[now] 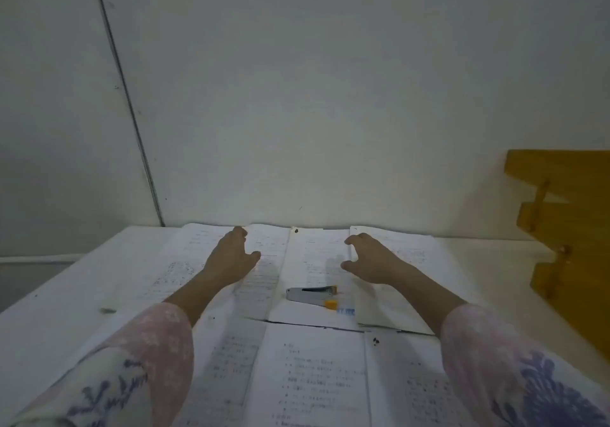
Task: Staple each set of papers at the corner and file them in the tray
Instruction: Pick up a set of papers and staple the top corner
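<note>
Printed white sheets cover a white table (59, 301) in several overlapping sets. A silver stapler (312, 295) with orange ends lies on the middle far sheet (313, 261). My left hand (231, 255) reaches over the far left sheets (185, 261), fingers loosely spread, holding nothing. My right hand (369, 258) hovers at the left edge of the far right set (406, 261), fingers curled like a claw with nothing between them. More sheets (310, 374) lie near me between my arms. No tray is in view.
A pale wall rises straight behind the table's far edge. A wooden frame (561, 215) stands at the right, beyond the table's side. A small dark clip or mark (295, 230) sits at the top of the middle sheet.
</note>
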